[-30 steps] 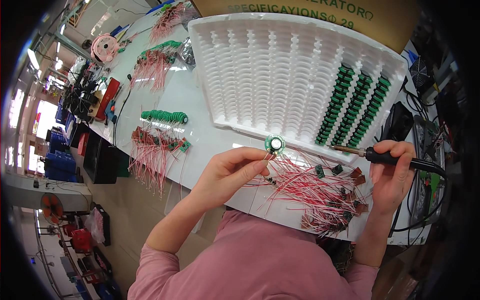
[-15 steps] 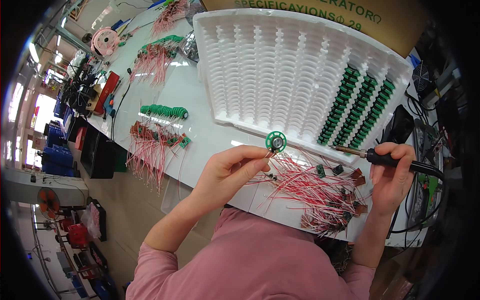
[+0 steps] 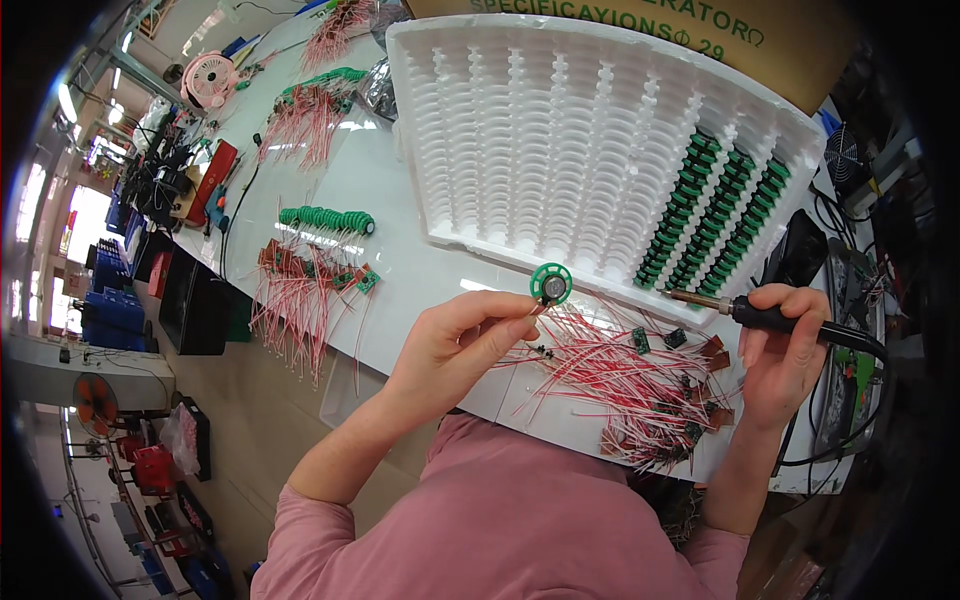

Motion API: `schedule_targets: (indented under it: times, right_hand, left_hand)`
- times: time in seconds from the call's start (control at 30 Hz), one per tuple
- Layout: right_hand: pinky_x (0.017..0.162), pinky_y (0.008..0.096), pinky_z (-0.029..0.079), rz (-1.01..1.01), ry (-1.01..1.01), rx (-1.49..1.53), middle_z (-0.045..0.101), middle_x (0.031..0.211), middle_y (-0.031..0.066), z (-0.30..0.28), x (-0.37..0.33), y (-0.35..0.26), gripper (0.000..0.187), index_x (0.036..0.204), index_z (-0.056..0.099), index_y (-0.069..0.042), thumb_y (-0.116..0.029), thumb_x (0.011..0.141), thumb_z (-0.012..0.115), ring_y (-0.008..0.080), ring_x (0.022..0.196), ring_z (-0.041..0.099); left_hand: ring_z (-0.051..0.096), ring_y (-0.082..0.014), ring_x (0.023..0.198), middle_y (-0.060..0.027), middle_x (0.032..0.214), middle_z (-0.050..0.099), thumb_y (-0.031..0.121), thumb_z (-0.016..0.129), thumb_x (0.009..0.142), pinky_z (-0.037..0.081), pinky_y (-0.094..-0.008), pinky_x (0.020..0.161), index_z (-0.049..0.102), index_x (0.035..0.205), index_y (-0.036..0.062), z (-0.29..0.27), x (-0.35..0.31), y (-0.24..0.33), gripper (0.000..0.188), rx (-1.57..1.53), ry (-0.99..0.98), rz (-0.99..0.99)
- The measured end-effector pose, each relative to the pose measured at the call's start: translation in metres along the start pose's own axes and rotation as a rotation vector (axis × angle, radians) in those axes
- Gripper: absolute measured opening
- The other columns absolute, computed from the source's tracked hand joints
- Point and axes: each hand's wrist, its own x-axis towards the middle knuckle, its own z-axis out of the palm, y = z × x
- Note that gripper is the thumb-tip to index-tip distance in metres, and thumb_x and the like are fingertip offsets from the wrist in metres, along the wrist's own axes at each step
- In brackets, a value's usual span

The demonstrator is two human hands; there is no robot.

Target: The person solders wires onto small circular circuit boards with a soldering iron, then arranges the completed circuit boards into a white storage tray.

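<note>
Between thumb and forefinger, my left hand [image 3: 455,345] pinches a small round speaker [image 3: 551,284] with a green rim and dark centre, held up in front of the foam tray. My right hand [image 3: 782,350] is closed round the black handle of a soldering iron [image 3: 760,315]. Its metal tip points left, close to the tray's lower edge and apart from the speaker. Under and between my hands lies a heap of red and white wires [image 3: 610,380] with small circuit boards [image 3: 641,341] among them. What my left fingertips cover at the speaker's lower edge is hidden.
Several rows of green speakers [image 3: 730,210] fill the right side of the white foam tray [image 3: 480,245]. A cardboard box [image 3: 780,50] stands behind it. To the left lie a row of green speakers [image 3: 327,220] and wired boards [image 3: 300,280]. The iron's cable [image 3: 858,341] runs off right.
The speaker in my left hand has tilted slightly, and its centre looks darker. My right hand and the soldering iron stay in place.
</note>
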Motion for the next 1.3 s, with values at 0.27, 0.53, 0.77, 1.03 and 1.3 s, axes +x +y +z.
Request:
schedule_targets:
  times: [0.27, 0.53, 0.77, 1.03, 1.3]
  right_hand:
    - [0.042, 0.018, 0.032, 0.032, 0.051, 0.023, 0.055, 0.087, 0.0189, -0.005, -0.004, 0.013, 0.026, 0.091, 0.038, -0.003, -0.028, 0.095, 0.03, 0.0073, 0.041, 0.036]
    - [0.042, 0.0182, 0.029, 0.057, 0.063, -0.028, 0.053, 0.089, 0.0168, -0.007, -0.002, 0.018, 0.028, 0.091, 0.038, -0.004, -0.031, 0.095, 0.029, 0.0065, 0.041, 0.034]
    - [0.042, 0.0186, 0.029, 0.045, 0.048, -0.024, 0.053, 0.089, 0.017, -0.001, -0.004, 0.018, 0.028, 0.091, 0.038, -0.004, -0.03, 0.095, 0.029, 0.0066, 0.041, 0.033]
    - [0.043, 0.019, 0.03, 0.058, 0.029, -0.051, 0.053, 0.091, 0.0177, -0.007, -0.007, 0.022, 0.028, 0.091, 0.038, -0.004, -0.03, 0.095, 0.029, 0.0068, 0.042, 0.034]
    - [0.045, 0.0183, 0.032, -0.074, 0.025, -0.035, 0.05, 0.101, 0.0203, -0.001, -0.024, 0.011, 0.031, 0.093, 0.04, -0.008, -0.039, 0.09, 0.042, 0.0072, 0.042, 0.035]
  left_hand:
    - [0.052, -0.0112, 0.067, -0.0055, 0.073, 0.056, 0.005, 0.048, 0.086, 0.042, -0.0265, 0.061, 0.055, 0.097, 0.0036, -0.04, -0.025, 0.015, 0.013, -0.517, -0.055, -0.035]
    - [0.041, -0.0019, 0.056, 0.0019, 0.066, 0.052, 0.019, 0.053, 0.086, 0.03, -0.0169, 0.05, 0.057, 0.097, 0.0019, -0.149, -0.034, 0.011, 0.021, -0.022, 0.363, -0.376]
    - [0.053, -0.007, 0.063, -0.0009, 0.067, 0.058, 0.022, 0.055, 0.084, 0.04, -0.0219, 0.056, 0.058, 0.092, -0.0004, -0.158, 0.018, -0.063, 0.024, 0.47, 0.557, -0.168]
    - [0.059, -0.0263, 0.071, -0.0052, 0.073, 0.062, 0.027, 0.054, 0.081, 0.043, -0.0379, 0.06, 0.058, 0.091, 0.0104, -0.14, 0.022, -0.065, 0.02, 1.189, 0.623, -0.259]
    - [0.053, -0.0235, 0.078, -0.0069, 0.083, 0.058, 0.016, 0.061, 0.076, 0.042, -0.0338, 0.066, 0.056, 0.095, 0.0061, -0.121, 0.003, -0.052, 0.022, 1.151, 0.599, 0.201]
